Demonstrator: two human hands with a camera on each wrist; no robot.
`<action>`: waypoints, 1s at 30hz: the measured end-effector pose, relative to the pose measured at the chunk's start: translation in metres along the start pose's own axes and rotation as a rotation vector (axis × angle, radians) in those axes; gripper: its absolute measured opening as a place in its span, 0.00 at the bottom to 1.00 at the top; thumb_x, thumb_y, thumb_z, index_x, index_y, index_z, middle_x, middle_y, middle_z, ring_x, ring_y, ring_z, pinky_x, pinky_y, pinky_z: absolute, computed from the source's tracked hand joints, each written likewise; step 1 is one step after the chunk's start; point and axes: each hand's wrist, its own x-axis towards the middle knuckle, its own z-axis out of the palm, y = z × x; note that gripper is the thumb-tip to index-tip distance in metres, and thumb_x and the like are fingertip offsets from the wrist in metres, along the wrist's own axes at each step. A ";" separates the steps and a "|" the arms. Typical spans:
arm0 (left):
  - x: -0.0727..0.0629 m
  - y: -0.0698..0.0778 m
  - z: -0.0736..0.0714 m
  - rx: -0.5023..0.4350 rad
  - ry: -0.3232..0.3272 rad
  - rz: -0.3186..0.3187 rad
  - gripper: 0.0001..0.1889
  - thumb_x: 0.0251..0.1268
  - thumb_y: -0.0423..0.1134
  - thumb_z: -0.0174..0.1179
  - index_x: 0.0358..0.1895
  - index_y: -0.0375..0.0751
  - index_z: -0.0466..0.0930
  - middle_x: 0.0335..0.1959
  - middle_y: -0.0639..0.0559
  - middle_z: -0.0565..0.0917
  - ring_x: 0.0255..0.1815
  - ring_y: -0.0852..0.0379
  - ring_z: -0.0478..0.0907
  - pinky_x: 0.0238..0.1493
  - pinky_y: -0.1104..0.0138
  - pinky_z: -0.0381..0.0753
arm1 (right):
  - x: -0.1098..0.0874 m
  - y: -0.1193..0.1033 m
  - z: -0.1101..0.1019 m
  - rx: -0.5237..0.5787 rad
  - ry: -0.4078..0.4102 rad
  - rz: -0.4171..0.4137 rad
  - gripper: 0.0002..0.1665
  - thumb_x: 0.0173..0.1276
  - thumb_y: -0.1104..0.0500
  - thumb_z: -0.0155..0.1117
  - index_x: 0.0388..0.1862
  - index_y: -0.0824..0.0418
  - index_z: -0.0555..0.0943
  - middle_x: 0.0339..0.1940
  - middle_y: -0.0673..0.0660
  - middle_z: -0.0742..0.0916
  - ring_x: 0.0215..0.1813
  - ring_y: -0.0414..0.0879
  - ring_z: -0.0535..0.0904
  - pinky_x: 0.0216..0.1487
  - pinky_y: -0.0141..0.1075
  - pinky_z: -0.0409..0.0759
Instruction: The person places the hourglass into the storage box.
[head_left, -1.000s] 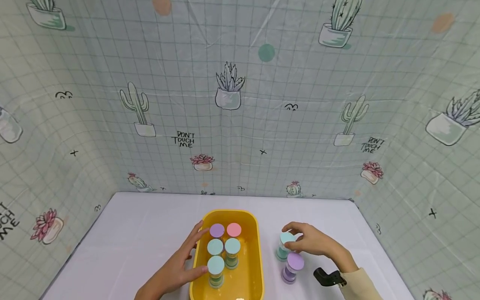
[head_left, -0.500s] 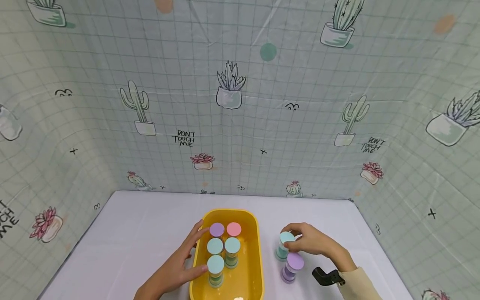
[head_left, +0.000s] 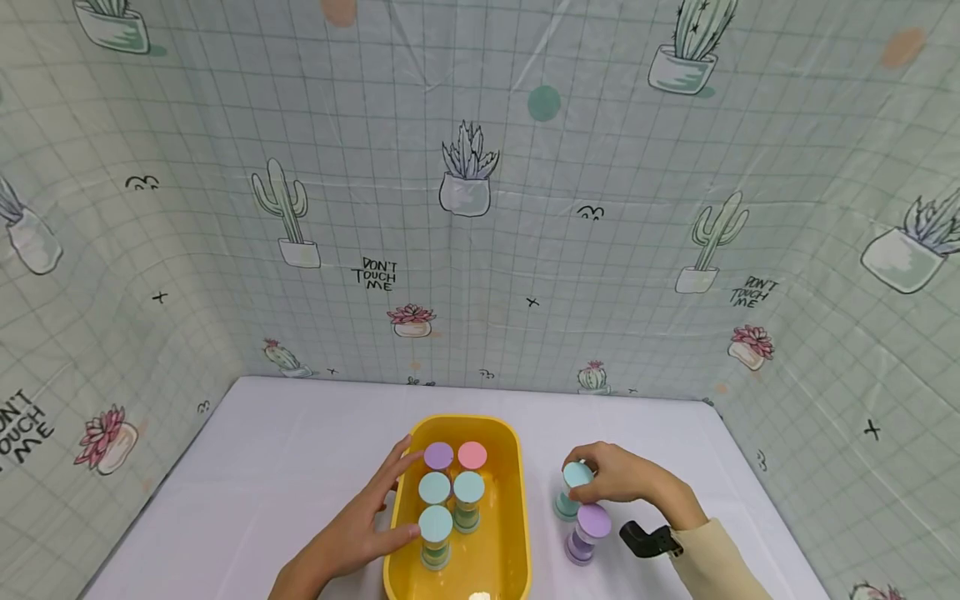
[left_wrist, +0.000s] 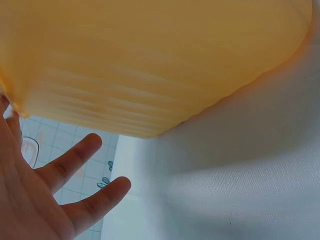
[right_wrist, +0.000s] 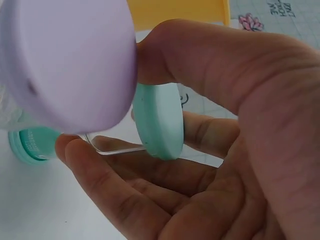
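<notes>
In the head view, my right hand point(head_left: 622, 477) grips a teal-capped sand timer point(head_left: 577, 475) standing right of the yellow tray point(head_left: 519, 500). Thumb and fingers lie round its clear body, seen close up below the teal cap point(right_wrist: 160, 122) in the right wrist view. A purple-capped sand timer point(head_left: 594, 522) stands just in front of it. My left hand point(head_left: 356, 533) is spread at the tray's left side, its thumb over the rim close to a teal-capped timer point(head_left: 436, 525) inside. Some of its straight fingers point(left_wrist: 75, 160) show below the tray's wall in the left wrist view.
Inside the tray, purple point(head_left: 438, 456), pink point(head_left: 472, 456) and more teal-capped timers point(head_left: 468, 489) stand upright in its left and back part. White cloth point(head_left: 300, 450) covers the table. A cactus-print curtain point(head_left: 480, 275) encloses the back and sides.
My right thumb has come slightly farther across the teal timer. The head view has shifted a little; the tray, the timers and my left hand look unmoved.
</notes>
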 end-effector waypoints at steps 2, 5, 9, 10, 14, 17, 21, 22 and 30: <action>0.000 0.000 0.000 -0.001 -0.001 -0.001 0.40 0.68 0.49 0.65 0.80 0.70 0.56 0.87 0.52 0.42 0.67 0.41 0.69 0.55 0.28 0.73 | 0.000 -0.001 0.000 0.002 0.001 0.009 0.18 0.59 0.53 0.75 0.47 0.58 0.85 0.36 0.52 0.86 0.37 0.46 0.79 0.38 0.38 0.79; 0.000 0.001 0.000 0.000 -0.002 -0.001 0.40 0.68 0.49 0.65 0.80 0.70 0.57 0.87 0.53 0.42 0.66 0.42 0.69 0.55 0.28 0.73 | 0.000 -0.004 0.000 0.018 -0.002 0.018 0.19 0.59 0.53 0.75 0.47 0.59 0.85 0.36 0.52 0.86 0.37 0.47 0.79 0.38 0.39 0.80; 0.000 0.000 0.000 0.004 0.001 0.003 0.40 0.68 0.49 0.65 0.79 0.71 0.57 0.87 0.53 0.42 0.66 0.42 0.69 0.55 0.28 0.73 | 0.003 -0.009 -0.001 0.041 0.005 0.010 0.21 0.59 0.54 0.74 0.49 0.61 0.84 0.35 0.52 0.87 0.36 0.46 0.80 0.38 0.38 0.80; 0.001 0.000 0.001 0.004 0.002 0.004 0.40 0.67 0.49 0.65 0.79 0.71 0.57 0.87 0.53 0.42 0.67 0.42 0.69 0.55 0.28 0.73 | 0.003 -0.011 -0.002 0.042 0.011 0.005 0.21 0.60 0.53 0.74 0.50 0.61 0.84 0.35 0.52 0.87 0.35 0.45 0.80 0.37 0.38 0.80; 0.001 0.000 0.001 0.005 0.003 0.005 0.40 0.67 0.50 0.65 0.80 0.70 0.57 0.87 0.53 0.42 0.67 0.41 0.69 0.55 0.28 0.73 | 0.004 -0.022 -0.008 0.031 0.043 -0.020 0.21 0.63 0.53 0.73 0.51 0.61 0.83 0.34 0.50 0.86 0.33 0.43 0.80 0.36 0.35 0.79; 0.001 -0.001 0.001 0.005 0.004 0.012 0.40 0.68 0.49 0.65 0.80 0.69 0.57 0.87 0.52 0.42 0.67 0.41 0.69 0.55 0.27 0.73 | 0.002 -0.033 -0.014 0.023 0.064 -0.031 0.20 0.65 0.54 0.72 0.53 0.61 0.82 0.34 0.50 0.86 0.32 0.43 0.82 0.35 0.34 0.81; 0.000 -0.002 0.001 0.007 0.006 0.023 0.40 0.68 0.49 0.65 0.80 0.69 0.57 0.87 0.51 0.42 0.67 0.39 0.69 0.54 0.27 0.73 | -0.002 -0.051 -0.024 0.014 0.100 -0.048 0.21 0.66 0.54 0.70 0.56 0.60 0.82 0.36 0.51 0.87 0.31 0.44 0.83 0.34 0.36 0.82; 0.000 -0.002 0.001 0.008 0.006 0.026 0.40 0.68 0.49 0.65 0.80 0.69 0.57 0.87 0.51 0.42 0.68 0.39 0.69 0.54 0.27 0.73 | -0.003 -0.055 -0.026 0.008 0.115 -0.054 0.21 0.66 0.54 0.70 0.56 0.59 0.82 0.37 0.51 0.87 0.31 0.44 0.83 0.34 0.36 0.82; 0.000 -0.002 0.000 0.013 0.010 0.040 0.40 0.68 0.48 0.65 0.80 0.68 0.57 0.87 0.50 0.42 0.69 0.37 0.69 0.53 0.26 0.73 | -0.012 -0.093 -0.037 -0.050 0.203 -0.139 0.22 0.65 0.52 0.71 0.56 0.57 0.82 0.42 0.50 0.87 0.37 0.43 0.82 0.40 0.34 0.83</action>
